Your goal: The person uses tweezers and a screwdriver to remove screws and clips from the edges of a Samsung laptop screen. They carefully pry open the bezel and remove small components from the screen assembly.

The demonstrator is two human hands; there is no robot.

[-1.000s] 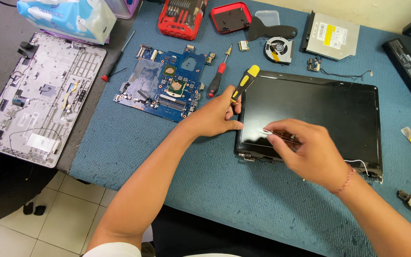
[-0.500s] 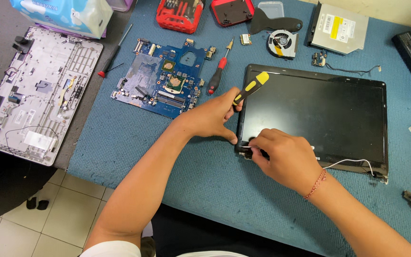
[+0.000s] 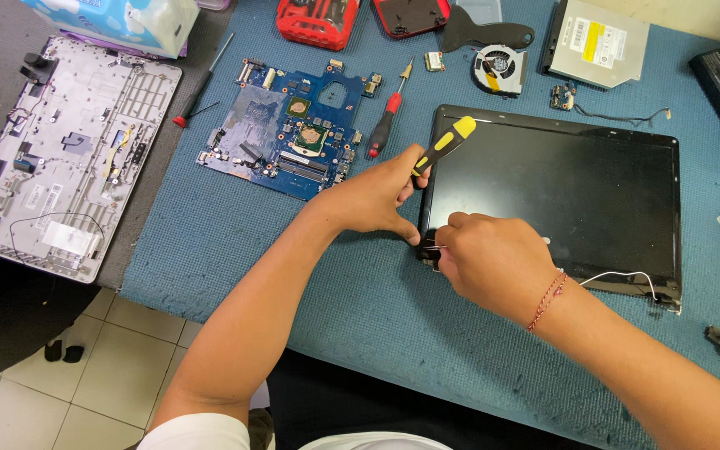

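Open mat (image 3: 235, 250) nearside, motherboard (image 3: 293, 125), screwdriver (image 3: 385, 125) beyond

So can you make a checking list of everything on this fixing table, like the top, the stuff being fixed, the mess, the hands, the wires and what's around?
Surface: blue mat over a table, grey strip at the left.
Job's things: black laptop screen panel lying flat; yellow-and-black screwdriver.
Clutter: blue circuit board, grey laptop base, red-handled screwdriver, small fan, silver disc drive, red tool case.
Grippers: left hand holds the yellow-and-black screwdriver at the panel's left edge; right hand pinches something small at the panel's lower left corner.
Cables: white wire at the panel's bottom edge.
Surroundings: tiled floor below.
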